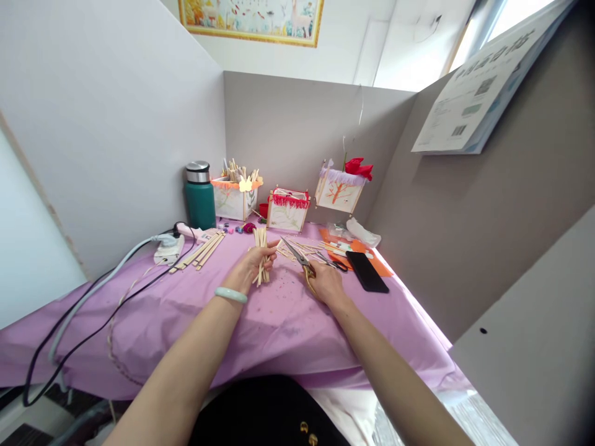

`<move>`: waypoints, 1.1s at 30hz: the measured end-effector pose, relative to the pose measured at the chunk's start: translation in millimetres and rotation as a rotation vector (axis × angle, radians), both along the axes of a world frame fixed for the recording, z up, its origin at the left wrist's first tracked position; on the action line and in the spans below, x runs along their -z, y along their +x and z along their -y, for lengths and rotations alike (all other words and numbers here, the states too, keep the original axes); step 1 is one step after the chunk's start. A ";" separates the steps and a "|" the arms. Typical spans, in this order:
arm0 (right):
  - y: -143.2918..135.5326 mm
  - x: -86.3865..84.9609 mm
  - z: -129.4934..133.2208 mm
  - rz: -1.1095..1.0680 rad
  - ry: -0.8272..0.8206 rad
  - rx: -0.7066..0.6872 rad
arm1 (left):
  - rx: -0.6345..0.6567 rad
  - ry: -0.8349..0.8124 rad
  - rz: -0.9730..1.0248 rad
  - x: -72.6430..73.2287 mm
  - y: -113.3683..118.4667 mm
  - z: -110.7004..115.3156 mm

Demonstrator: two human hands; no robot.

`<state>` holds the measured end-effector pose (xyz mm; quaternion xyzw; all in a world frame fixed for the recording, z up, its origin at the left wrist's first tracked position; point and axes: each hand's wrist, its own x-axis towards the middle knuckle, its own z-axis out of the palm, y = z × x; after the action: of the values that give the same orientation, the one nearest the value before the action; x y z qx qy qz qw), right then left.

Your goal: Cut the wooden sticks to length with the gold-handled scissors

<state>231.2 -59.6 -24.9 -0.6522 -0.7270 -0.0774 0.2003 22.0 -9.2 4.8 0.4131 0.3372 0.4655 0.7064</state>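
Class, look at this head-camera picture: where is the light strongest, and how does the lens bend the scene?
Head view: glare washes out the window at top right; the cubicle walls bow and lean from wide-angle distortion; the left hand with sticks and the right hand with scissors look small but fairly sharp.

Open purple cloth (274, 322) near the body; beyond, loose sticks (199, 253), phone (367, 271), lantern boxes (288, 210).

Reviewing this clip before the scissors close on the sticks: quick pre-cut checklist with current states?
1. Left hand grips the stick bundle: ok.
2. Right hand holds the scissors: ok.
3. Blades open: cannot tell.
4. Blade tip clear of left fingers: cannot tell, it points toward them.
5. Phone lies apart from the blades: ok.
6. Cables lie away from both hands: ok.
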 end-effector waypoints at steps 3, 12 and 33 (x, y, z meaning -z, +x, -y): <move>-1.3 0.2 0.2 -0.001 0.008 0.013 | -0.030 0.010 -0.049 1.3 2.5 -0.4; 7.2 2.9 -2.5 -0.129 0.117 0.032 | -0.445 0.082 -0.490 -9.7 -17.4 -19.2; 7.5 4.8 -4.4 -0.134 0.107 0.057 | -0.516 0.237 -1.526 -30.3 -62.5 -45.4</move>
<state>238.8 -55.2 -29.6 -0.6647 -0.6880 -0.0778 0.2808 -40.6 36.1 35.1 0.5978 0.7588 0.2367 0.1041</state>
